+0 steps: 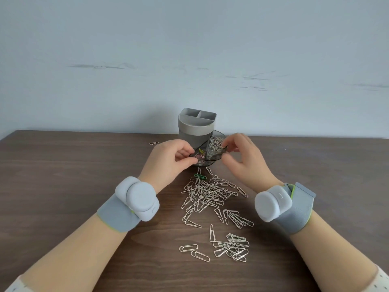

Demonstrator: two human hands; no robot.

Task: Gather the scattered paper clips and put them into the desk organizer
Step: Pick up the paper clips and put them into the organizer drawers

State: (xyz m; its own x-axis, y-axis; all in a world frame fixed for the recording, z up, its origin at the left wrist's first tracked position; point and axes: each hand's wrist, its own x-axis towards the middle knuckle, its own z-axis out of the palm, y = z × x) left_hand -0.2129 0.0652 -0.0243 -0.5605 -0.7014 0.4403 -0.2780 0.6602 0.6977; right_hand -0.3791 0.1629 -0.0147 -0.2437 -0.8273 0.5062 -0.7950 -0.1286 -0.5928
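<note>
Leftmost, a single paper clip [154, 143] lies alone on the dark wooden worktop [73, 175], near the back edge. Next, the left hand [168, 160] has its fingers curled at the left rim of the clear tray [205, 163] at the foot of the grey desk organizer [196, 125]; whether it pinches a clip or the rim I cannot tell. A grey wrist device [137, 199] is strapped on that forearm. Silver clips fill the tray's right part, with a few coloured ones on the left. In front of the tray, the scattered paper clips [210, 194] lie in a loose heap, and a smaller cluster [231, 246] sits nearer the camera. The right hand [242, 157] pinches thumb and forefinger at the tray's right edge, seemingly on clips there, its other fingers loose. A second wrist device [273, 204] sits on that arm.
</note>
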